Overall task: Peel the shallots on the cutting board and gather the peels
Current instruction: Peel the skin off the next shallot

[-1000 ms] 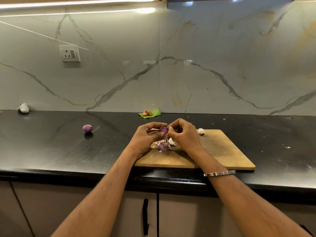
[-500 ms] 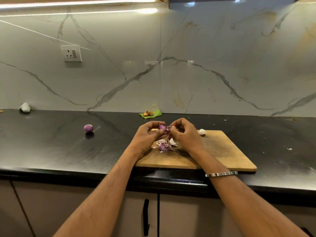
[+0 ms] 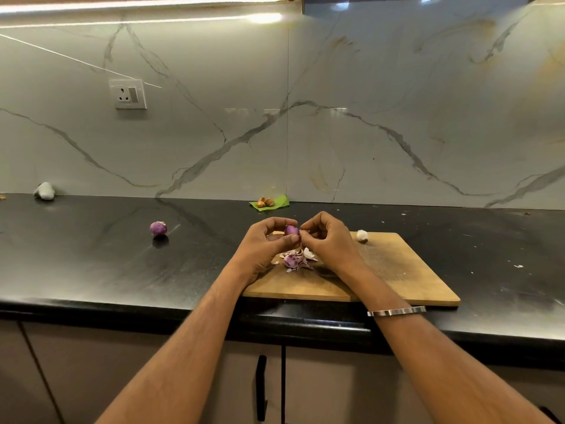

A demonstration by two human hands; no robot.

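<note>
- The left hand pinches a small, glossy purple shallot above the wooden cutting board.
- The right hand curls, fingertips nipping its skin.
- Papery purple-white peels are heaped beneath.
- Both hands sit slightly higher than before.

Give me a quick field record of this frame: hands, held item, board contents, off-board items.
left hand: grips the shallot above the board
right hand: pinches skin at the shallot's right end
cutting board: wooden, on the black counter
peels: loose pile on the board, under the hands
white clove: at the board's far edge; likely garlic
second shallot: on the counter, left of the board
green leaf: at the backsplash, brown bits on it
</note>
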